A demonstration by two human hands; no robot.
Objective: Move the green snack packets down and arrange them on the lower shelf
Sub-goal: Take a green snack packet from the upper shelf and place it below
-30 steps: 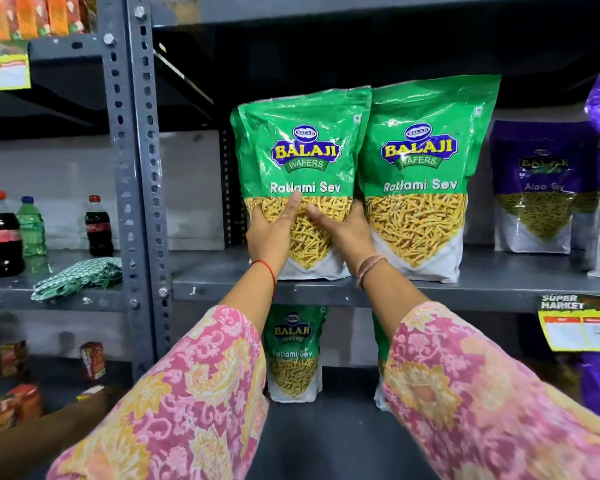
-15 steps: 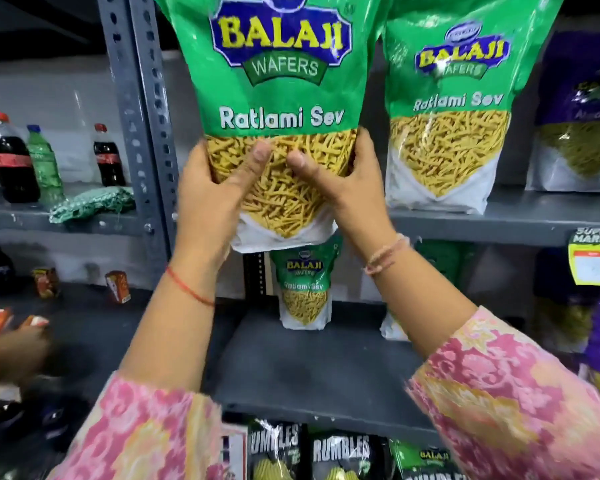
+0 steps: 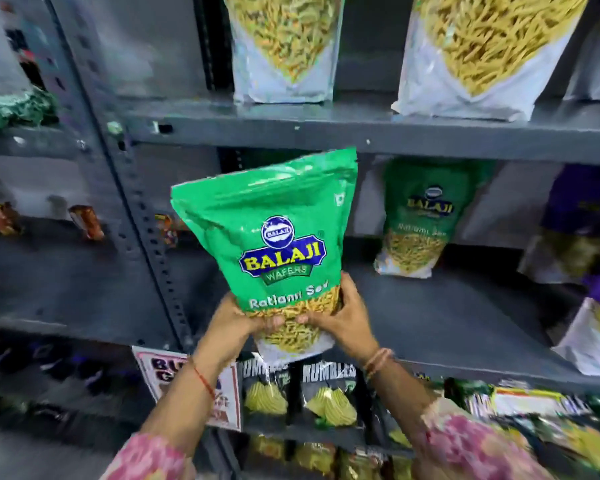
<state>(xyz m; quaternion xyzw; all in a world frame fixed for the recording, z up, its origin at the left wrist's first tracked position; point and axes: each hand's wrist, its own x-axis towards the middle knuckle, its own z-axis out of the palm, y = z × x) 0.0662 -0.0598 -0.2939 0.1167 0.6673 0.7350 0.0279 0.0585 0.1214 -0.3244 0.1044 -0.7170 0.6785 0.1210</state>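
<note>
A green Balaji Ratlami Sev packet (image 3: pixel 278 237) is upright in front of the lower shelf (image 3: pixel 447 327), slightly tilted. My left hand (image 3: pixel 236 323) and my right hand (image 3: pixel 343 317) both grip its lower part from either side. Another green packet (image 3: pixel 420 220) stands at the back of the lower shelf, to the right. On the upper shelf (image 3: pixel 361 129), two more packets (image 3: pixel 284 46) (image 3: pixel 482 53) show only their lower halves; their tops are cut off by the frame.
A grey perforated upright post (image 3: pixel 142 216) rises just left of the held packet. Purple packets (image 3: pixel 589 237) stand at the right end of the lower shelf. Black Rumbles packets (image 3: pixel 329 393) fill the shelf below. Small boxes (image 3: pixel 87 221) sit on the left rack.
Both hands have lifted the left green packet off the upper shelf and brought it down in front of the lower shelf. The view has tilted downward.
</note>
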